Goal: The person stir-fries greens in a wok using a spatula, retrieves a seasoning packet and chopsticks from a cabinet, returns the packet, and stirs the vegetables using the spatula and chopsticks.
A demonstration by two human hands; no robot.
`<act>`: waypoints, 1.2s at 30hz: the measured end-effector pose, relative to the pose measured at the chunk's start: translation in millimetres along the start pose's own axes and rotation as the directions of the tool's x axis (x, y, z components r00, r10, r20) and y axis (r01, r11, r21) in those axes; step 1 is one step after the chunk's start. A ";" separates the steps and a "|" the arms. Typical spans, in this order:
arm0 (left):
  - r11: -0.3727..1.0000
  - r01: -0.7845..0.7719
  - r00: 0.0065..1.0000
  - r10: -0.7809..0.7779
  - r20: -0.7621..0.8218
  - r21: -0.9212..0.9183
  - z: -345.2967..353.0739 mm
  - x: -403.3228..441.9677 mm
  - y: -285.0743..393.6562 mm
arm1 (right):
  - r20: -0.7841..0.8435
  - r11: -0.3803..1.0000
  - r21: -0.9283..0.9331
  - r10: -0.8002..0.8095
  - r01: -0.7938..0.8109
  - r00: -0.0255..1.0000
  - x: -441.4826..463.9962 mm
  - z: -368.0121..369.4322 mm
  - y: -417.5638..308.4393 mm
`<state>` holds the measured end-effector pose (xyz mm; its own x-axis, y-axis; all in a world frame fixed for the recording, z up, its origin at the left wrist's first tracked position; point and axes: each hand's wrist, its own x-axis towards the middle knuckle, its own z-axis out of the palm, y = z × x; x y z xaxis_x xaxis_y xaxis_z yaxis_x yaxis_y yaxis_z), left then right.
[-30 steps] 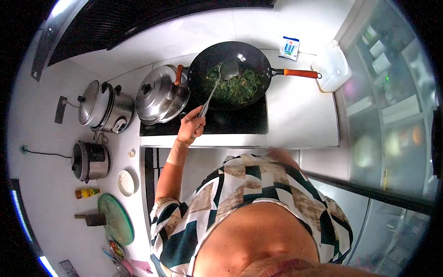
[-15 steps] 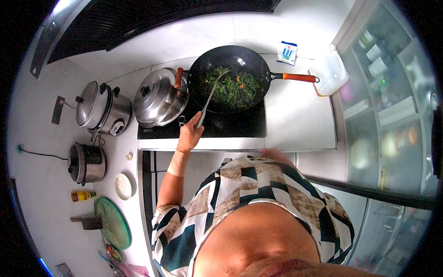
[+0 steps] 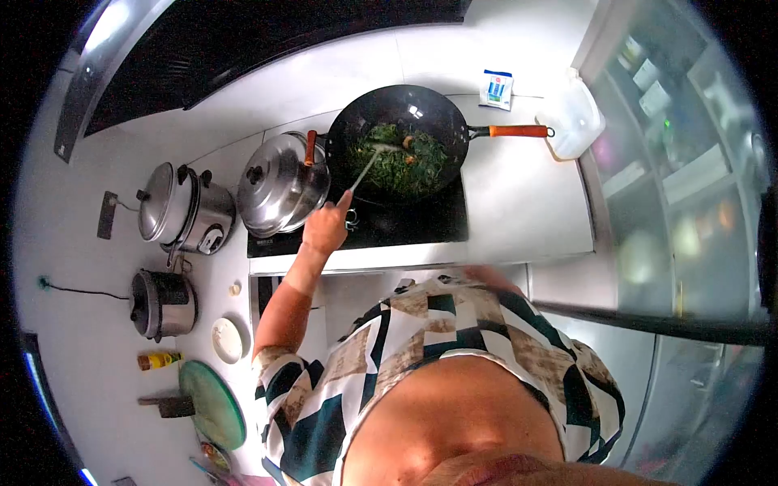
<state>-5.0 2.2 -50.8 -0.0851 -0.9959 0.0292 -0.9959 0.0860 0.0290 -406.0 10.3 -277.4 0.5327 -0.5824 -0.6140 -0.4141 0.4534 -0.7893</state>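
Observation:
My left hand (image 3: 326,228) is closed around the handle of a spatula (image 3: 369,168). The spatula's head rests among chopped leafy greens (image 3: 409,166) with a few orange bits, inside a black wok (image 3: 389,105). Beneath the wok lies a black cooktop (image 3: 405,227). The wok has a long orange-brown handle (image 3: 519,130) on the right and a short one (image 3: 310,148) on the left. My right hand (image 3: 490,277) hangs low by the counter's front edge, blurred and partly hidden by my shirt, so its fingers cannot be made out.
Left of the wok sits a steel pot lid (image 3: 279,182). Two cookers (image 3: 212,215) (image 3: 174,304), a white dish (image 3: 228,340), a green cutting board (image 3: 215,405) and a cleaver (image 3: 174,407) line the left counter. A packet (image 3: 495,89) and a clear plastic container (image 3: 571,121) stand at right.
My left hand has shifted slightly left and down, turning the spatula so its head lies flatter in the greens. The greens are rearranged toward the wok's middle. The view has tilted a little.

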 end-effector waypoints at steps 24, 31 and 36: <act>0.977 -0.036 0.999 0.033 -0.021 -0.209 -10.9 16.4 -8.2 | 0.075 0.531 -0.810 -0.324 0.247 0.943 -8.5 -2.9 24.9; 0.997 -0.001 1.000 0.003 0.023 -0.083 23.2 36.1 11.0 | 0.029 0.617 -0.675 -0.526 0.405 0.850 1.5 -1.4 45.8; 1.000 0.016 1.000 -0.016 0.011 0.011 -0.9 22.2 -8.0 | 0.009 0.689 -0.656 -0.401 0.308 0.916 -7.8 -0.3 39.3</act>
<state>1.1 -20.6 -49.5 -0.0697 -0.9974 0.0181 -0.9974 0.0700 0.0188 -426.7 32.5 -303.6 0.6605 -0.7094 -0.2458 -0.6053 -0.3094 -0.7334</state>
